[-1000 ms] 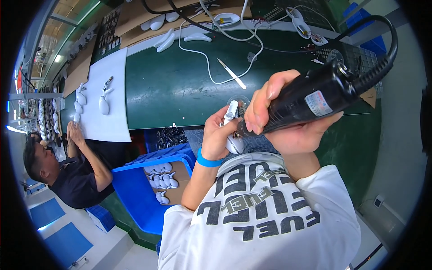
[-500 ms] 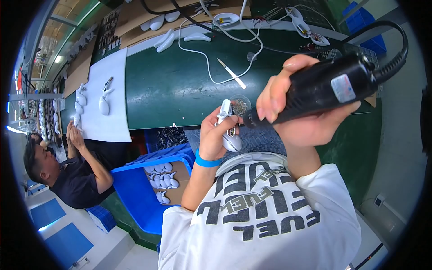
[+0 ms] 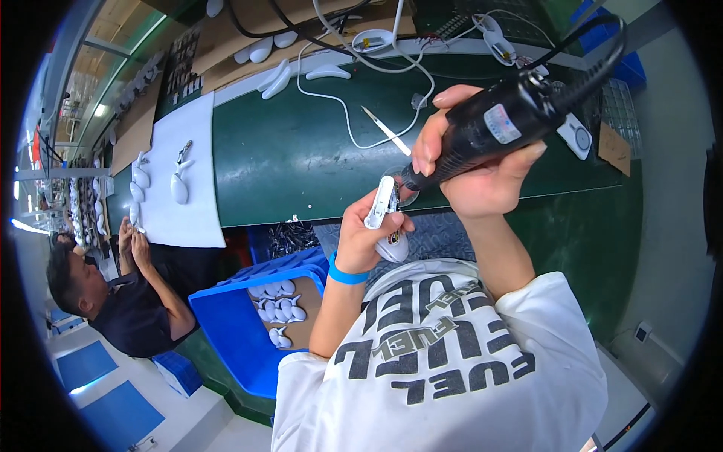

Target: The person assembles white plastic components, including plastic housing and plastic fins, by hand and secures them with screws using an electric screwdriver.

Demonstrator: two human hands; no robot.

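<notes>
Green bench (image 3: 301, 181): runs under and beyond the fingers of both hands.
White mat (image 3: 184, 218): well left of the left fingers, white pieces on it.
Blue crate (image 3: 226, 322): left of the left fingers, toward the body; I make out white rounded pieces (image 3: 282, 307) in clusters on a brown cardboard sheet (image 3: 303, 328) inside.
Black corded tool (image 3: 482, 139): in the right fingers, nose pointing down toward the left ones.
Right hand (image 3: 482, 184): fingers wrapped round the tool's body, closed to its thickness.
Left hand (image 3: 361, 237): fingers closed to the width of the white part, thumb across it.
Dark heap (image 3: 294, 239): thin pieces, left of the left fingers, below the bench edge; I can't make out its container fully.
White part (image 3: 382, 202): between left thumb and fingers, just short of the tool's nose.
Clear round dish (image 3: 411, 199): just beyond the left fingertips, partly behind the nose; contents unclear to me.
</notes>
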